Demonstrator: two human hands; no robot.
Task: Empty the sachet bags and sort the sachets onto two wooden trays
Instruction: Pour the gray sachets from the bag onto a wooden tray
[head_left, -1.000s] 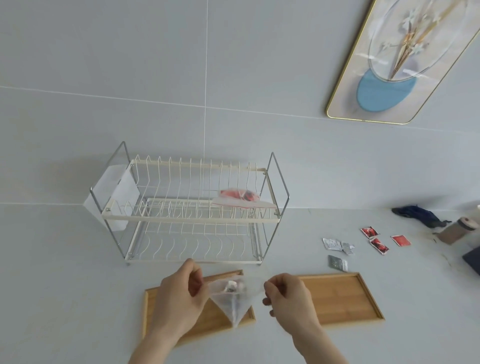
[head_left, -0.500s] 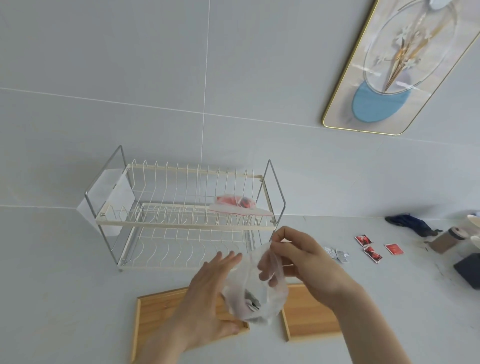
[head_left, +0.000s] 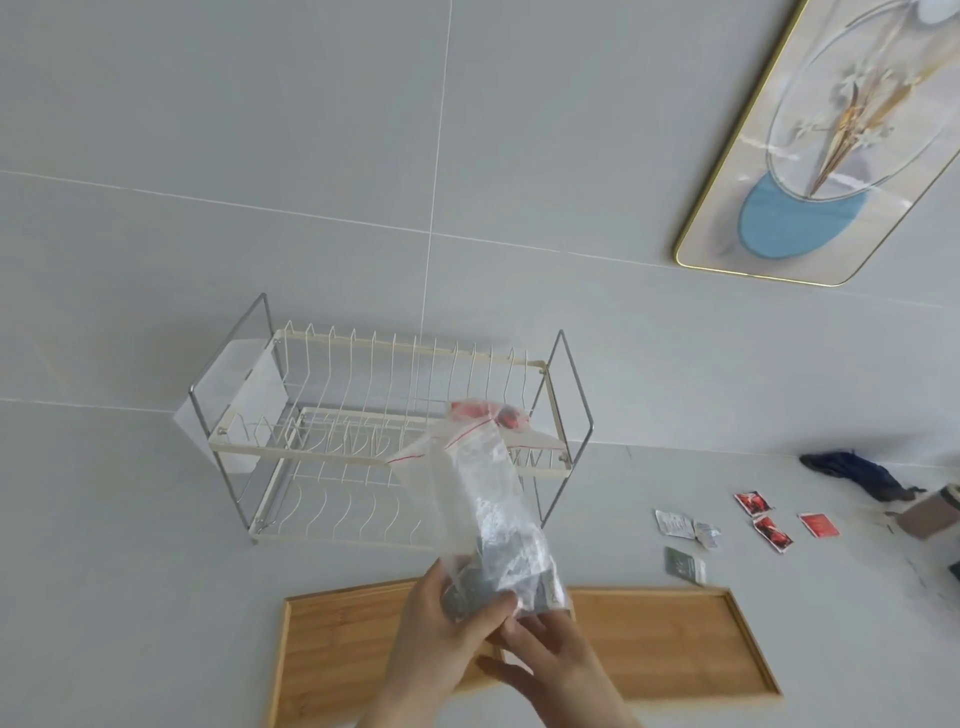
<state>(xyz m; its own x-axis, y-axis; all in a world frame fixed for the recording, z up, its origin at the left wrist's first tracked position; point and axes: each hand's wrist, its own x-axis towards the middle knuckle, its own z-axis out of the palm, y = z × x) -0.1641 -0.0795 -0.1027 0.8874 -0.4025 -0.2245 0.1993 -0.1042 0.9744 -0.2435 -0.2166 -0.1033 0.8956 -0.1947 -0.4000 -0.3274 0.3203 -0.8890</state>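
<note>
A clear zip bag (head_left: 483, 509) with dark and silver sachets at its bottom stands upright above the gap between the two wooden trays. My left hand (head_left: 441, 634) grips its lower end. My right hand (head_left: 550, 660) is under the bag's bottom, fingers against it. The left wooden tray (head_left: 332, 654) and the right wooden tray (head_left: 670, 644) lie side by side near me. A second bag with red sachets (head_left: 498, 421) rests on the dish rack's upper shelf. Red sachets (head_left: 771, 519) and silver sachets (head_left: 685, 530) lie loose on the counter to the right.
A white wire dish rack (head_left: 384, 441) stands behind the trays against the tiled wall. A dark blue cloth (head_left: 852, 473) and a brown container (head_left: 930, 514) are at the far right. A framed picture (head_left: 831, 145) hangs on the wall.
The bag has been turned so its sachets sit at the bottom and its zip end points up. My right hand dropped from the bag's top to its bottom.
</note>
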